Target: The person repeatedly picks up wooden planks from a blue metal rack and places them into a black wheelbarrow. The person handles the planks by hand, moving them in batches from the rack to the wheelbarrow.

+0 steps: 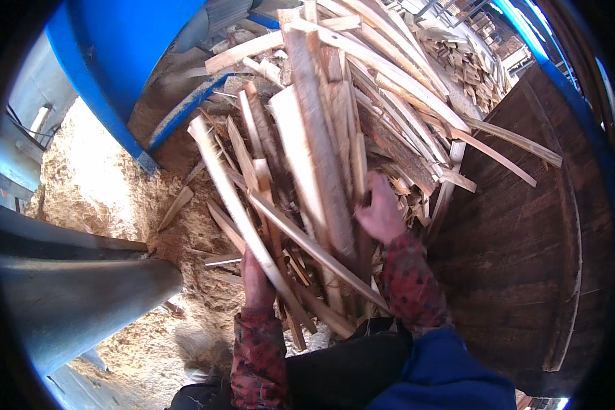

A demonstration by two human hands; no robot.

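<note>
A loose bundle of long wood offcuts (301, 150), some still with bark, stands in front of me between my two hands. My left hand (256, 279) is closed at the bundle's lower left, against a pale wood strip (234, 179); its fingertips are hidden behind the wood. On the other side, my right hand (381, 212) grips the bundle's right edge with curled fingers. Another strip (318, 251) lies slantwise across the front of the bundle. The bundle's lower end reaches down to my lap, and part of it looks smeared by motion.
A heap of wood strips (396, 89) lies behind the bundle. At right is a dark brown panel (512, 239). A blue metal frame (106, 61) stands at upper left, a grey metal tube (89, 280) at left. Sawdust (92, 178) covers the floor.
</note>
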